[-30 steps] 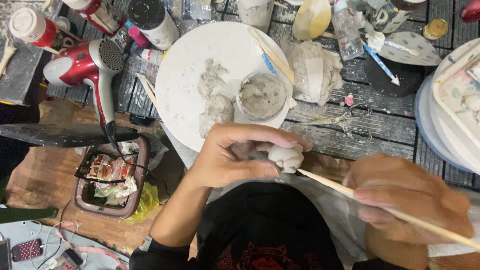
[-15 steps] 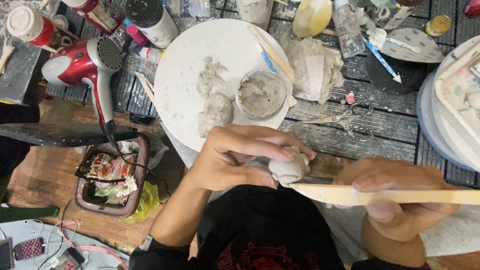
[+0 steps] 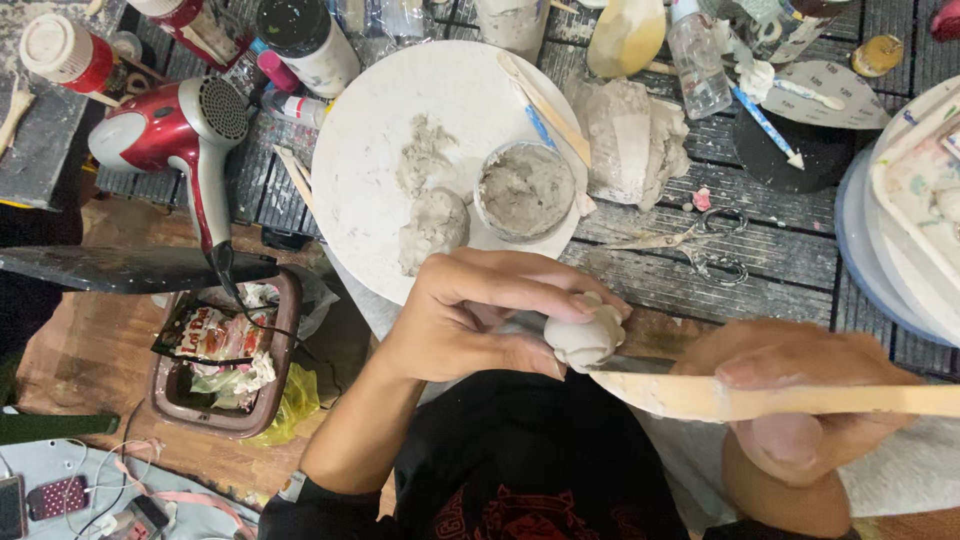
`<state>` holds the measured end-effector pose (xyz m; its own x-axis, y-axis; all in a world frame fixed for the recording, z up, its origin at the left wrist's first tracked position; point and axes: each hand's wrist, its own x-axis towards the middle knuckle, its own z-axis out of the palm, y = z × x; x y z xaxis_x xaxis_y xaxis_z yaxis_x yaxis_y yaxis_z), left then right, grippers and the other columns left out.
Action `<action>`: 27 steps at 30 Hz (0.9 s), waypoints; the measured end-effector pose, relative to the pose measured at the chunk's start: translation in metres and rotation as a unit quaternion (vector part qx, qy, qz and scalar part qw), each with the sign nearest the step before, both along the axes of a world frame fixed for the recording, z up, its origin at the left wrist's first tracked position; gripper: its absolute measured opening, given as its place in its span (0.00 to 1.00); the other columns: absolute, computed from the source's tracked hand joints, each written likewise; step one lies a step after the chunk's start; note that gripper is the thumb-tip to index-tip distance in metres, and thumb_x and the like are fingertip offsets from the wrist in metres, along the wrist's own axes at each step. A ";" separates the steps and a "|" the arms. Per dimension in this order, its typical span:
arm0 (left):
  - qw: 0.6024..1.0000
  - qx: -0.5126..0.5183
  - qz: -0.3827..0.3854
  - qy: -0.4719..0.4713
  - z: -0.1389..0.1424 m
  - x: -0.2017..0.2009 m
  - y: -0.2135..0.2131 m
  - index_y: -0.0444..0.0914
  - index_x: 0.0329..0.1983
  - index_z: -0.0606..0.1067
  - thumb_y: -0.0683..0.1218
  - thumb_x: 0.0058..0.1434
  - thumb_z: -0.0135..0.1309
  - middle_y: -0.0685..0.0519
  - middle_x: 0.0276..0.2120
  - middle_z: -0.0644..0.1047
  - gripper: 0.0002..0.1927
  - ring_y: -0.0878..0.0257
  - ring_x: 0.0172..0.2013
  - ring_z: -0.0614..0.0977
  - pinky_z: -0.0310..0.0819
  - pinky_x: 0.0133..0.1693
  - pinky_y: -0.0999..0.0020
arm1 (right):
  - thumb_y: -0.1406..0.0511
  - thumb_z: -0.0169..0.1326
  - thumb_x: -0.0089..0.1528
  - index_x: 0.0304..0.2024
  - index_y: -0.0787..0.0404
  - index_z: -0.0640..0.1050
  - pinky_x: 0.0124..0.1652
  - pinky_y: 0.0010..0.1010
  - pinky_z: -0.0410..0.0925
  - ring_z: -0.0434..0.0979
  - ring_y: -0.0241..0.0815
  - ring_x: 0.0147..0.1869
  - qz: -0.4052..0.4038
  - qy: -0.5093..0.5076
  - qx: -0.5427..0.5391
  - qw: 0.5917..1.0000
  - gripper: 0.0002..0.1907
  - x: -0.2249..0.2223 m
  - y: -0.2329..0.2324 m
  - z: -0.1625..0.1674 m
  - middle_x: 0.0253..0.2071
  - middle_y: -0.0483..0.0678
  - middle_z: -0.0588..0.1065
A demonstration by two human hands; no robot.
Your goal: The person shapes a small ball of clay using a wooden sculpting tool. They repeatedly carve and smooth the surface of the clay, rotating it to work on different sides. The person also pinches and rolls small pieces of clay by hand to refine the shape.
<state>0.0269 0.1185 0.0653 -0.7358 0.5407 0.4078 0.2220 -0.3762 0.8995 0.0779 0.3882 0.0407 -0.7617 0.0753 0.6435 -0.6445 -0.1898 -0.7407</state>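
Observation:
My left hand [image 3: 480, 315] grips a small rounded lump of pale grey clay [image 3: 583, 338] between thumb and fingertips, above my lap. My right hand [image 3: 800, 395] holds a flat wooden modelling tool [image 3: 760, 400]; its broad tip lies just under the clay lump and touches it. Beyond my hands, a round white board [image 3: 380, 130] on the dark slatted table carries a larger clay lump [image 3: 432, 228], some clay smears and a small bowl of wet grey clay [image 3: 527, 188].
A red hair dryer [image 3: 175, 130] lies at the left table edge. Bottles, a wrapped clay block [image 3: 630, 135], scissors [image 3: 690, 240], brushes and a paint palette [image 3: 920, 190] crowd the table. A brown waste bin [image 3: 225, 350] with wrappers stands on the floor at left.
My right hand has swung the wooden tool from a slant to nearly level and brought its tip against the underside of the clay lump. My left hand has turned the lump slightly.

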 end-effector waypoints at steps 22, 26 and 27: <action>1.000 -0.014 0.019 -0.002 -0.004 0.000 -0.002 0.38 0.52 0.82 0.41 0.60 0.72 0.42 0.53 0.82 0.17 0.52 0.55 0.86 0.84 0.58 0.59 | 0.61 0.58 0.68 0.40 0.71 0.73 0.27 0.41 0.77 0.81 0.46 0.24 0.017 0.030 0.065 0.997 0.17 -0.008 0.014 0.000 0.29 0.56 0.77; 1.000 -0.006 0.013 -0.005 -0.003 0.000 -0.001 0.38 0.52 0.81 0.41 0.60 0.72 0.41 0.53 0.81 0.18 0.51 0.55 0.86 0.83 0.59 0.59 | 0.60 0.59 0.68 0.40 0.71 0.76 0.26 0.40 0.76 0.81 0.46 0.24 -0.018 0.028 -0.012 0.999 0.17 -0.001 0.010 -0.013 0.31 0.57 0.77; 1.000 -0.007 0.011 -0.006 -0.002 0.000 -0.001 0.38 0.52 0.81 0.40 0.60 0.72 0.41 0.53 0.81 0.18 0.51 0.55 0.86 0.83 0.59 0.59 | 0.60 0.58 0.68 0.39 0.70 0.75 0.26 0.39 0.76 0.81 0.46 0.24 -0.013 0.031 -0.007 0.999 0.17 -0.001 0.009 -0.015 0.31 0.56 0.77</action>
<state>0.0272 0.1172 0.0630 -0.7527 0.5296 0.3911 0.2189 -0.3590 0.9073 0.0771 0.3967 0.0258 -0.7186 0.1029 0.6878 -0.6934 -0.1821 -0.6972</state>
